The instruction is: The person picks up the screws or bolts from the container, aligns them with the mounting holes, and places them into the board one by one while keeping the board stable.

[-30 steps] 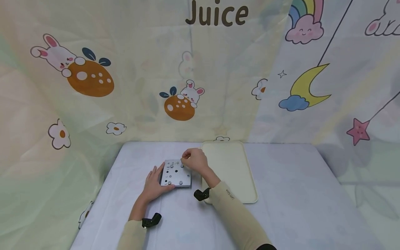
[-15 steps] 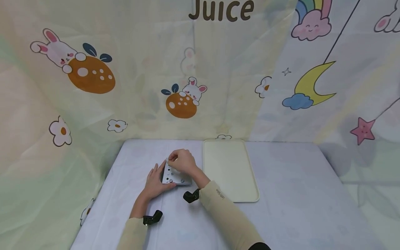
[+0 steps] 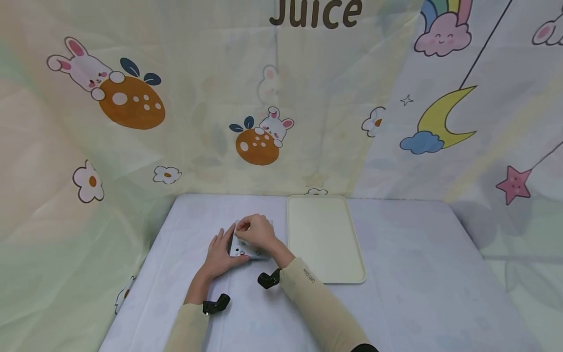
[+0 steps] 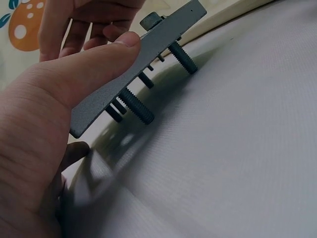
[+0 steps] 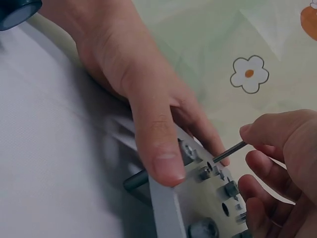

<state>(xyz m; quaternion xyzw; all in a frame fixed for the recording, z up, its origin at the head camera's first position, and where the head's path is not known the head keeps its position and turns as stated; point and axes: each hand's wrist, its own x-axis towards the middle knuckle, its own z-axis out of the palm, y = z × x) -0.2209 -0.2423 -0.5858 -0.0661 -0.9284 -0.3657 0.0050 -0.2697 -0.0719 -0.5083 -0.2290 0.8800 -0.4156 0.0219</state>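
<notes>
A grey metal plate (image 3: 249,248) with holes and several screws in it lies left of the table's middle. My left hand (image 3: 218,255) holds it by the side, thumb along the near edge and fingers at the far left corner. Threaded bolt shanks (image 4: 136,106) stick out under the plate in the left wrist view. Over the plate's far part, my right hand (image 3: 257,232) pinches a thin metal pin (image 5: 230,151) between thumb and finger. The pin's lower tip is right at a hole in the plate face. In the head view my right hand hides much of the plate.
A cream tray (image 3: 325,239) lies just right of the plate on a white tablecloth (image 3: 409,274). A printed cloth backdrop (image 3: 198,98) rises behind the table. Black wrist cameras (image 3: 217,304) sit on both wrists.
My right hand has moved left across the plate, from its far right corner to the far left part, then stayed there. My left hand keeps its hold. The head view has shifted slightly.
</notes>
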